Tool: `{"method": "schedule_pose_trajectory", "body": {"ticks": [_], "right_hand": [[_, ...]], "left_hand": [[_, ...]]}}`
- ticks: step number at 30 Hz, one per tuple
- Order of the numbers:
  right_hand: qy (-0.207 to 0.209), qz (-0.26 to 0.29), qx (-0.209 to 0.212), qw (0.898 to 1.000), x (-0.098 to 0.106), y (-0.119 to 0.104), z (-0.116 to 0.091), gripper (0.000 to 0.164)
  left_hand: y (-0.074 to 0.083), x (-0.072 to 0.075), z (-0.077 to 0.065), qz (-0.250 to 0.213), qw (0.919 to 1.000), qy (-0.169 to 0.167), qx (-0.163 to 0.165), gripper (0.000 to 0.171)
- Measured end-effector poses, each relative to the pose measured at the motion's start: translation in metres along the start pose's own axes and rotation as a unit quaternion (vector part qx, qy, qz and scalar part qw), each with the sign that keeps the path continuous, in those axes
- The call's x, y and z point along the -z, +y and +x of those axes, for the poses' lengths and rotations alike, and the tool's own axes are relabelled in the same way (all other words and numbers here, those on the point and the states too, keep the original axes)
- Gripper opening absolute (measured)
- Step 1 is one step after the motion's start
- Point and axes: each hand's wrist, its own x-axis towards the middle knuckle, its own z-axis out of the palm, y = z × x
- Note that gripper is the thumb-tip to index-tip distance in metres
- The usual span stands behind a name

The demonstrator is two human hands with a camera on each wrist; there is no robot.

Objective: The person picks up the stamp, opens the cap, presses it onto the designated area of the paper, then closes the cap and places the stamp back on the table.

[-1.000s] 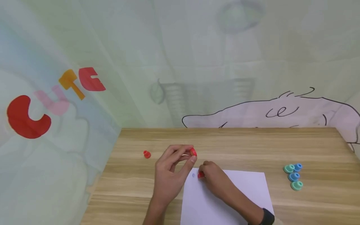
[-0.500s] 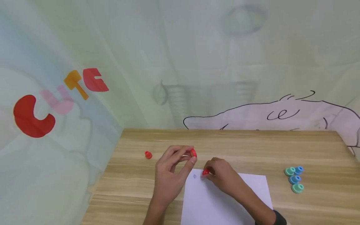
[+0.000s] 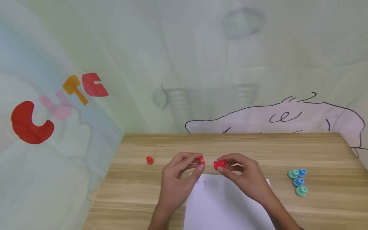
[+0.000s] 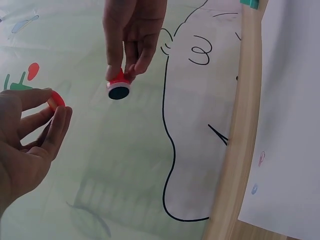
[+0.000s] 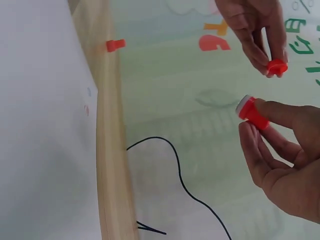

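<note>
My left hand point(image 3: 179, 182) pinches a red cap point(image 3: 202, 160) between thumb and fingertips, above the paper's far left corner. Facing it across a small gap, my right hand point(image 3: 247, 175) grips a red stamp point(image 3: 219, 164) held sideways. In the left wrist view the stamp's dark round face point(image 4: 119, 93) with its pale rim is uncovered. A white sheet of paper point(image 3: 221, 204) lies under both hands. Near its far left corner are a small reddish mark point(image 3: 205, 182) and a bluish mark point(image 3: 197, 181), partly beside my left thumb.
Another red stamp point(image 3: 149, 160) stands on the wooden table point(image 3: 129, 179) to the left. At the right are green stamps point(image 3: 301, 191) and blue stamps point(image 3: 298, 182) in a loose cluster. A printed cloth point(image 3: 201, 64) rises behind the table and along its left side.
My right hand has lifted the red stamp off the paper and turned it sideways toward the cap. A reddish mark now shows where it was. My left hand has barely moved.
</note>
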Motion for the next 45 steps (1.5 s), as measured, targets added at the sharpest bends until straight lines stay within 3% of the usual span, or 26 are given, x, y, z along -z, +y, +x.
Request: {"method": "schedule_pose_trajectory", "body": {"ticks": [7, 15, 20, 30, 39, 45], "right_hand": [[0.002, 0.144, -0.007, 0.990, 0.000, -0.004, -0.006, 0.028], [0.009, 0.177, 0.033, 0.984, -0.001, -0.011, -0.012, 0.028], [0.004, 0.191, 0.060, 0.980, -0.003, -0.011, -0.013, 0.028], [-0.002, 0.190, 0.057, 0.980, -0.004, -0.014, -0.015, 0.034], [0.012, 0.148, 0.113, 0.982, -0.007, -0.014, -0.015, 0.031], [0.038, 0.101, 0.165, 0.980, -0.008, -0.015, -0.016, 0.037]], "left_hand": [[0.001, -0.005, -0.002, 0.002, 0.9999, -0.013, 0.001, 0.027], [0.001, -0.010, -0.001, 0.013, 0.9992, -0.026, -0.028, 0.029], [0.001, -0.011, -0.001, 0.035, 0.9987, -0.030, -0.023, 0.029], [0.001, -0.013, -0.003, 0.049, 0.9979, -0.033, -0.028, 0.028], [0.002, -0.012, -0.002, 0.028, 0.9980, -0.039, -0.041, 0.027], [0.001, -0.013, -0.003, 0.010, 0.9972, -0.045, -0.059, 0.028]]}}
